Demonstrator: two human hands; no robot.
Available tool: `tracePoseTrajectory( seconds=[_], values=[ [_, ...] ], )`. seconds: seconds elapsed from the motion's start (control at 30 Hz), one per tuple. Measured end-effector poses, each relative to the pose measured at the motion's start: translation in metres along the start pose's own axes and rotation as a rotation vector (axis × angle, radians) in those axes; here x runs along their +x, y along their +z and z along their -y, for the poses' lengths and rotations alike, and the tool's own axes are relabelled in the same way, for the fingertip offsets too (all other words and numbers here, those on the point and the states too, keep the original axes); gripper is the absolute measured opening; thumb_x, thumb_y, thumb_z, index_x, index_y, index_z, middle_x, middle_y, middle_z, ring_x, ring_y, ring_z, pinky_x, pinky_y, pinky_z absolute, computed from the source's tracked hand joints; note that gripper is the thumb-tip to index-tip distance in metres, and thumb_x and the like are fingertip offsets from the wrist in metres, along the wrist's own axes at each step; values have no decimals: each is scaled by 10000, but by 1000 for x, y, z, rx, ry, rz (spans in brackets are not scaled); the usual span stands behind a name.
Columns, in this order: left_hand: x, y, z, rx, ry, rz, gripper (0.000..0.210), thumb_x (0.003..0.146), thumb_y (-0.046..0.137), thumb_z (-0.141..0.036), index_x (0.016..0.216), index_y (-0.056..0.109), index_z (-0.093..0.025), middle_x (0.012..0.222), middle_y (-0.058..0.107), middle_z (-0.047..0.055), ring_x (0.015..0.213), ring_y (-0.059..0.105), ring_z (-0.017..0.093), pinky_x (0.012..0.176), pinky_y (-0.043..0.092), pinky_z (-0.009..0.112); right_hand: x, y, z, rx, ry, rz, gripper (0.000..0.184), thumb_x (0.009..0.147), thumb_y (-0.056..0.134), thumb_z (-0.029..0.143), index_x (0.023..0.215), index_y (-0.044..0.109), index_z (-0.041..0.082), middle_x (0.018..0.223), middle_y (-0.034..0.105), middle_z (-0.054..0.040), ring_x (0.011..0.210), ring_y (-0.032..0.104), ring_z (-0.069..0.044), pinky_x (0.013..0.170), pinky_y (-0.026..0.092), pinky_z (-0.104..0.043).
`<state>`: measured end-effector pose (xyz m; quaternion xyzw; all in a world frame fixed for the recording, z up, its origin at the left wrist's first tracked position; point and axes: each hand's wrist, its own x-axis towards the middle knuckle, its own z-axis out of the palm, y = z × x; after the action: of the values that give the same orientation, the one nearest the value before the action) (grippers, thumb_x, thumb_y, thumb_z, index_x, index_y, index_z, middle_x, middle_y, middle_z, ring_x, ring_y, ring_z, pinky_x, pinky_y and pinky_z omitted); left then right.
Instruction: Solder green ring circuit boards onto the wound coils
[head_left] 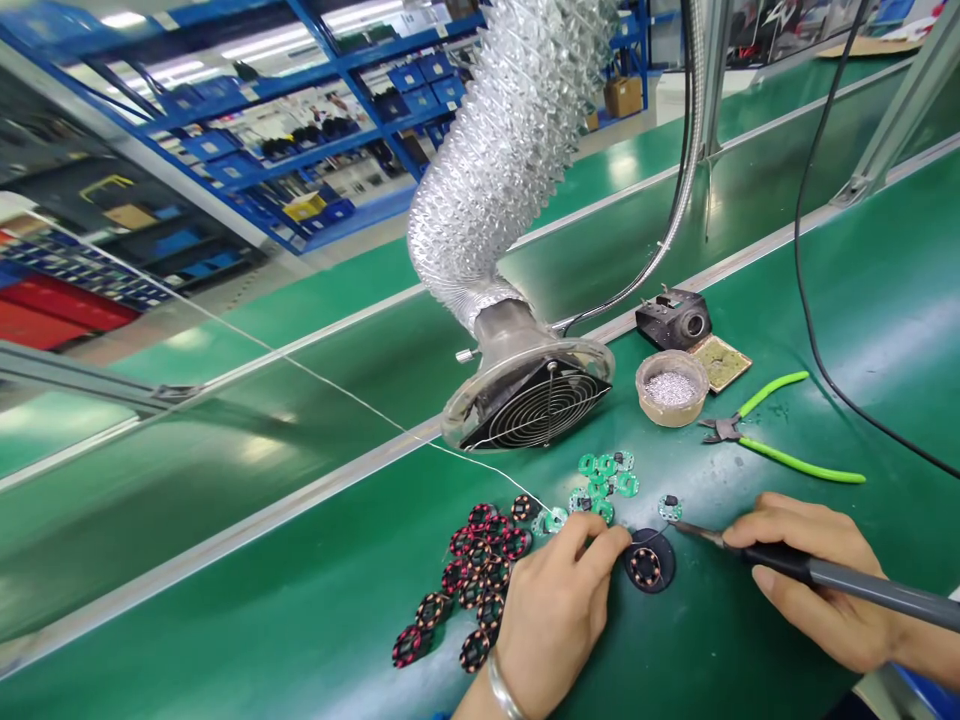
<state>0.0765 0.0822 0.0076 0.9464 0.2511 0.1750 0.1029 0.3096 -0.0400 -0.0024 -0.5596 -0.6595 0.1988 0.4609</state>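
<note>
My left hand [555, 605] is closed in a pinch on thin solder wire [491, 466], which comes in from the upper left and passes out beyond my fingertips. My right hand [821, 565] grips a soldering iron [877, 590] like a pen. The iron's tip meets a small round green circuit board [670, 510] with a dark part on it, by the wire's end. Just below lies a black disc [666, 580] bearing a ring-shaped coil [645, 567]. Several green circuit boards [604, 465] and many black and copper-red coils [480, 560] lie around my left hand.
A fume extractor hood [536, 390] on a silver duct [495, 200] hangs over the bench. Farther right are a bowl [671, 410] of shiny bits, a black soldering iron stand [671, 320], a sponge tray [720, 362] and green-handled cutters [795, 462]. A black cable [806, 300] hangs at right.
</note>
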Motion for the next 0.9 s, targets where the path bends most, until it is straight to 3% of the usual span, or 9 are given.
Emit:
tracePoseTrajectory(
  seconds=[0.9],
  values=[
    [1, 0, -2, 45, 35, -60, 256, 956, 378, -115, 991, 606, -227, 863, 647, 14, 655, 644, 126, 563, 494, 219, -3, -1, 0, 51, 33, -13, 218, 841, 482, 142, 1017, 593, 208, 689, 565, -12, 563, 499, -144, 503, 368, -283]
  ],
)
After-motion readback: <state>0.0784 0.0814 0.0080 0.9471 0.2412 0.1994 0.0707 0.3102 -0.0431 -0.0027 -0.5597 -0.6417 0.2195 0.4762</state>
